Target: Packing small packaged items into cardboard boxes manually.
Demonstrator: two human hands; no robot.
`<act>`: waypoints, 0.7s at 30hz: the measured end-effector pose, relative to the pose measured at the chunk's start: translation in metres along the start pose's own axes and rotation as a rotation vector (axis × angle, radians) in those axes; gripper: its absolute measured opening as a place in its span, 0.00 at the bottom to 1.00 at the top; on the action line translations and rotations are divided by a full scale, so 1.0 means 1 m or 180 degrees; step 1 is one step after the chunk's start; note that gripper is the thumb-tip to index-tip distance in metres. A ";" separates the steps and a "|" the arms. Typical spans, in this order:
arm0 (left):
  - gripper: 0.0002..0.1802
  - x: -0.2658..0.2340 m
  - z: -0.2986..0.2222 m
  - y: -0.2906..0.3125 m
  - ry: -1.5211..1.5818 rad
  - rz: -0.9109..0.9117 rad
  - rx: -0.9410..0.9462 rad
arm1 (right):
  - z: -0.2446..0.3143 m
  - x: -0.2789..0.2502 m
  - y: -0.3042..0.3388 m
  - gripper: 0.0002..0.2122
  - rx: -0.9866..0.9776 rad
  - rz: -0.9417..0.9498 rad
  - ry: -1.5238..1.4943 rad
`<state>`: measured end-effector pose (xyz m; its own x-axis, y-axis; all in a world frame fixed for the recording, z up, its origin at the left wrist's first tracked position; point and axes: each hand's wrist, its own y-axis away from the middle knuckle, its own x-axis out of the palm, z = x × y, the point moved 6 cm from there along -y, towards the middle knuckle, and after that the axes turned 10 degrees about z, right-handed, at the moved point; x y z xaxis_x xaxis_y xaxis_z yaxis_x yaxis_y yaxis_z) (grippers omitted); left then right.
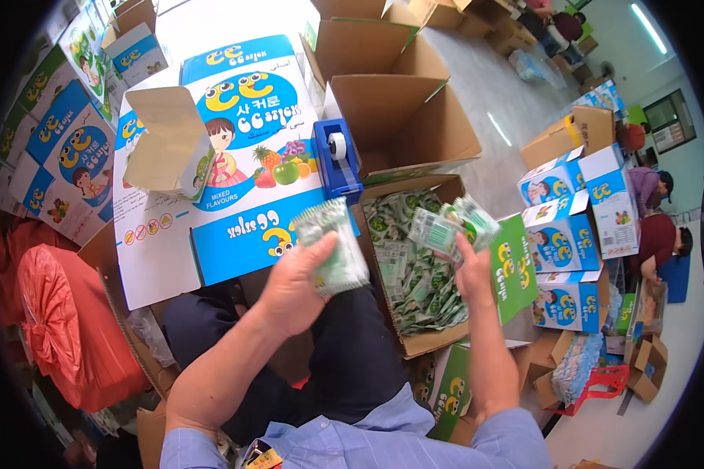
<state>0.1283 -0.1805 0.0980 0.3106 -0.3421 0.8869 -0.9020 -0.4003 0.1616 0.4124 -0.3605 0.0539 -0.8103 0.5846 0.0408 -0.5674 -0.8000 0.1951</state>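
- My left hand (293, 285) has its grip closed round a stack of small green-and-white plastic sachets (332, 246), thumb across the front, the stack held upright in front of my lap.
- My right hand (471, 270) has its grip closed on a second bundle of green-and-white plastic sachets (450, 227), fanned out and tilted, held just above the right edge of the open box.
- The two bundles are apart, with the box between and below them.
- The open brown cardboard box (426, 341) sits just beyond my knees, filled with loose sachets (414, 281) of the same green kind lying in a heap.
- A blue plastic tape dispenser (335, 164) with a white roll stands at the far left corner of that box, resting against the printed carton.
- A large blue-and-white printed cardboard carton (250, 141) with fruit pictures lies flat beyond my left hand; a smaller opened carton (168, 141) with a plain brown flap lies on top of it.
- A green printed cardboard flap (516, 266) stands just right of my right hand.
- An empty open brown cardboard box (399, 117) stands behind the filled one.
- Stacked blue-and-white cartons (567, 234) stand well to the right, with other people (661, 242) bent over work beyond them.
- A red-orange plastic sack (59, 328) lies on the floor at my left.
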 end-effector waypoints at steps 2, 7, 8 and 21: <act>0.27 0.012 0.024 0.002 0.0166 0.0288 -0.0083 | 0.015 0.020 0.022 0.20 -0.0300 -0.0170 -0.0648; 0.33 0.037 0.047 0.004 0.0247 0.0677 -0.0048 | 0.045 0.117 0.043 0.23 -0.1169 -0.0300 -0.1926; 0.33 0.037 0.042 0.002 0.0227 0.0727 0.0200 | 0.041 0.135 0.043 0.23 -0.1182 -0.0249 -0.1959; 0.25 -0.014 -0.057 0.021 -0.0258 0.0352 0.1339 | 0.053 0.248 0.008 0.21 -0.0800 0.0955 -0.1573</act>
<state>0.0879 -0.1359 0.1140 0.2568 -0.4612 0.8493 -0.7359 -0.6629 -0.1375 0.2147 -0.2146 0.1173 -0.8101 0.2750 0.5178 -0.3916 -0.9111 -0.1288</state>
